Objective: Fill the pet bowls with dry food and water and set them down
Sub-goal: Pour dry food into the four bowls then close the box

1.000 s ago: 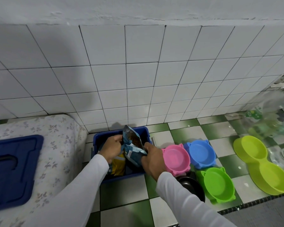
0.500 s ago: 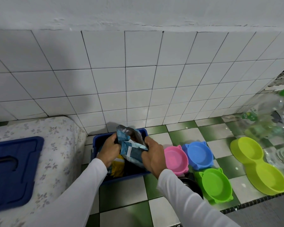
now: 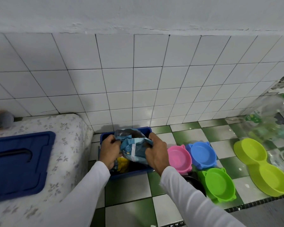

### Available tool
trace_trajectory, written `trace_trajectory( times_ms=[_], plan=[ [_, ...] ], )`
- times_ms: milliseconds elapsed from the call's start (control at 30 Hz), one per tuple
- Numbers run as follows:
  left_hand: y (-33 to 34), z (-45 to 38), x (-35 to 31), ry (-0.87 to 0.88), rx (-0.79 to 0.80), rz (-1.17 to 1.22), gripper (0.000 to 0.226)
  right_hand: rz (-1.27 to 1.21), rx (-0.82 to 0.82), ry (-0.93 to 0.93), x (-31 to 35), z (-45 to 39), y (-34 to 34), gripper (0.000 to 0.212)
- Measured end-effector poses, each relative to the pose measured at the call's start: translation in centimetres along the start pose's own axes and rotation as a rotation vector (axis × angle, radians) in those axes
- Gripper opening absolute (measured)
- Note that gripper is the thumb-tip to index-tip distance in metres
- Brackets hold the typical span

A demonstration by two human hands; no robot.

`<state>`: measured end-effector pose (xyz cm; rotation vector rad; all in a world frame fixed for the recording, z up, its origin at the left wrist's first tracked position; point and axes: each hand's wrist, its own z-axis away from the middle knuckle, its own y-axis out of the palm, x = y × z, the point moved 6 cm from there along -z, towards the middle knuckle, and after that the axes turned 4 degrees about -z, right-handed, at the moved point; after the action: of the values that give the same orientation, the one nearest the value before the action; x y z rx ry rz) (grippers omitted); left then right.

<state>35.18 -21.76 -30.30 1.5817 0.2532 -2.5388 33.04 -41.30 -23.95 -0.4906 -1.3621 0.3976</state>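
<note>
Both hands gripped the crumpled food bag over the blue bin, left hand at nine o'clock, right hand at three. The pink bowl and its neighbours lay empty at three o'clock. Likely fetching the food; pouring would need the bag's mouth opened.

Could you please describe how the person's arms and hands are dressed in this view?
Both arms wear plain white long sleeves reaching the wrists. The left hand and right hand are bare: no gloves, and no rings or watch visible.
</note>
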Motion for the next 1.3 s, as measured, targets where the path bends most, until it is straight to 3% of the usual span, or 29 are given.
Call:
trace_trajectory(
  times_ms=[167,533,633,867,1033,1067,1200,1300],
  plan=[
    [-0.6,1.1,-0.6,0.029,0.092,0.17,0.017,-0.054,-0.038,0.001,0.5,-0.2,-0.8,0.019],
    [-1.8,2.9,-2.2,0.138,0.137,0.162,0.009,-0.078,-0.1,-0.026,2.3,0.6,-1.4,0.021],
    [-1.9,3.4,-2.5,0.145,0.165,0.229,0.017,-0.116,-0.104,-0.024,2.5,0.8,-1.7,0.017],
    [-1.8,4.6,-3.3,0.175,0.087,0.317,0.011,-0.106,-0.159,-0.041,2.5,2.2,-2.7,0.033],
    [-1.1,5.4,-4.3,0.215,0.106,0.366,0.004,-0.154,-0.173,-0.035,2.1,2.5,-4.0,0.029],
    [-0.8,5.6,-4.2,0.223,0.118,0.375,0.007,-0.172,-0.173,-0.037,1.9,2.5,-4.3,0.03],
    [1.2,7.3,-2.8,0.156,0.158,0.411,0.061,-0.244,-0.153,-0.047,1.4,2.3,-5.7,0.028],
    [3.5,8.6,-1.2,0.129,0.139,0.472,0.058,-0.226,-0.121,-0.055,0.4,2.0,-7.3,0.026]
  ],
)
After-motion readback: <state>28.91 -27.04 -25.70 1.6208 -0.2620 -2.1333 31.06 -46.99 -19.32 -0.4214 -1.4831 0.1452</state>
